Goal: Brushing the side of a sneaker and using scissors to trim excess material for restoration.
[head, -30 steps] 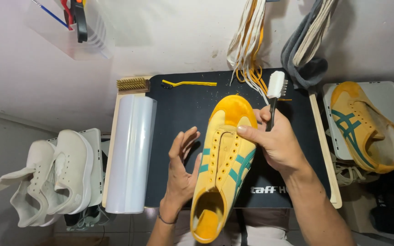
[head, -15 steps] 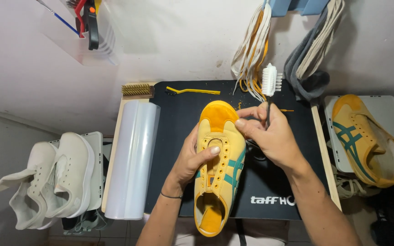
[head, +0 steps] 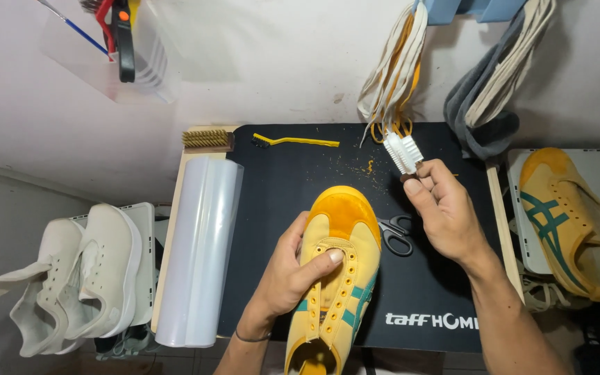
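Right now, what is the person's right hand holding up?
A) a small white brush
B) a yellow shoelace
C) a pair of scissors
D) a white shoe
A: the right hand pinches a small white brush above the black mat, while the scissors lie flat on the mat beside the yellow shoe, which the left hand steadies.

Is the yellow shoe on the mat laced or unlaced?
Unlaced. The yellow shoe shows bare eyelets with no lace through them; the left hand steadies it, thumb on the tongue.
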